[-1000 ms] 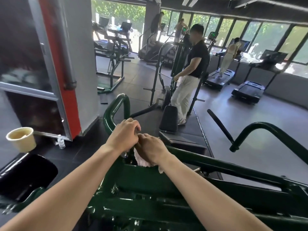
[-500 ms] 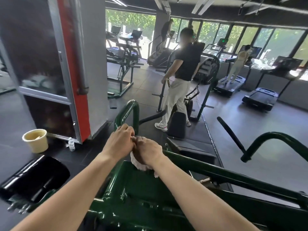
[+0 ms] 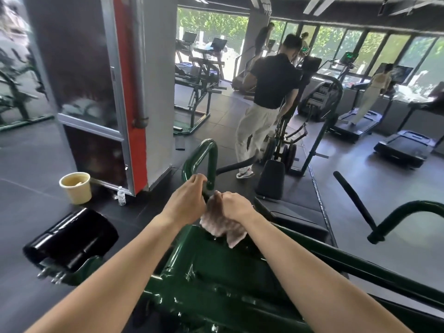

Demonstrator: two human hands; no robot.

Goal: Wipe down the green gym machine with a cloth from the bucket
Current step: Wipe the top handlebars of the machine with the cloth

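While the right hand [image 3: 236,207] grips it, the cloth [image 3: 219,227] drapes the machine [image 3: 204,265].

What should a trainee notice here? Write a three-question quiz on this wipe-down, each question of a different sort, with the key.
1. True or false: the cream bucket stands on the green machine frame.
2. The right hand grips: A) a cloth; B) a brush; C) a sponge.
3. Fill in: the small water bottle stands on the floor beside the ____.

Key: 1 false, it stands on the floor; 2 A; 3 bucket.
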